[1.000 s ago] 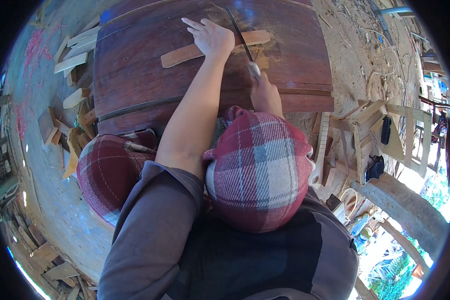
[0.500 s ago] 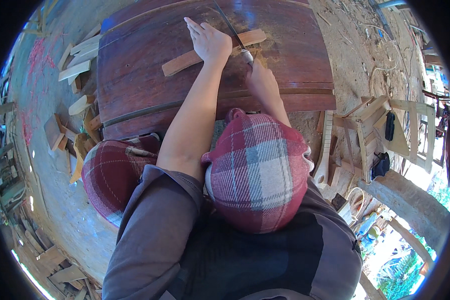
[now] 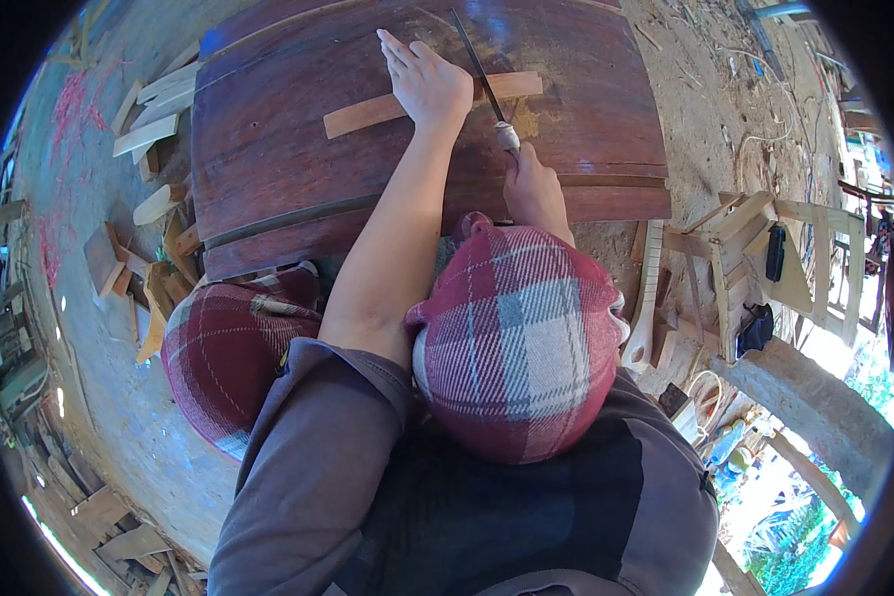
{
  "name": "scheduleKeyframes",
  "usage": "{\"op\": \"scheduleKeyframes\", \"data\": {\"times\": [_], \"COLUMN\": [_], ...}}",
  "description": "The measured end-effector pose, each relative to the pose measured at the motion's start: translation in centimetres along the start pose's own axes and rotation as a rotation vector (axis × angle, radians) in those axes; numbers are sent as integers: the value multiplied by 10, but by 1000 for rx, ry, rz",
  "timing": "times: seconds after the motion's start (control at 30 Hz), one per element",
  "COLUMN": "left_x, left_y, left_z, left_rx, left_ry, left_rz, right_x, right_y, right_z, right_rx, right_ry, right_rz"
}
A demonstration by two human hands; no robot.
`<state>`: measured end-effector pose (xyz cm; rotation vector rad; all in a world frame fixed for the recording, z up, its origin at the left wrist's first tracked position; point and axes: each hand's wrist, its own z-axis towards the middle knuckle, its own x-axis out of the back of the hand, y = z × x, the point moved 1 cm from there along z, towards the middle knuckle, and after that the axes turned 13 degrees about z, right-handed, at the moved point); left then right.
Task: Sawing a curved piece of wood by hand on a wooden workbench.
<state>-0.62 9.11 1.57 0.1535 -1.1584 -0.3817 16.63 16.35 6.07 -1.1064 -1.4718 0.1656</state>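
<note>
A narrow, slightly curved wooden slat lies crosswise on a dark reddish-brown wooden table. My left hand presses on the slat near its middle, fingers stretched out toward the far left and gripping nothing. In my right hand, closed around its pale handle, is a long thin dark file. The file crosses the slat just right of my left hand, its tip pointing away from me. Fine teeth on it are too small to make out. Sawdust is scattered around the slat's right part.
Pale board offcuts lie on the ground left of the table, with curved wood pieces nearer me. To the right stands a wooden frame beside a long slotted wooden piece. My plaid-covered knees are close to the table's near edge.
My right hand has drawn the file back toward me and a little right. The slat has turned slightly and shifted right, and my left hand has moved slightly right with it.
</note>
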Motion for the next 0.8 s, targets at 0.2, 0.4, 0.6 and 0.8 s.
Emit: {"op": "scheduleKeyframes", "data": {"times": [0.2, 0.4, 0.6, 0.8], "left_x": [2, 13, 17, 20], "left_y": [-6, 5, -2, 2], "left_z": [-5, -14, -29, -56], "left_rx": [6, -24, -65, -120], "left_ry": [-23, -27, 14, -20], "left_rz": [32, 14, 23, 94], "right_x": [1, 20, 35, 24], "right_y": [2, -13, -11, 18], "right_z": [1, -15, -24, -35], "right_rx": [67, 36, 215, 153], "right_ry": [-11, 84, 118, 81], "right_rz": [109, 33, 121, 31]}}
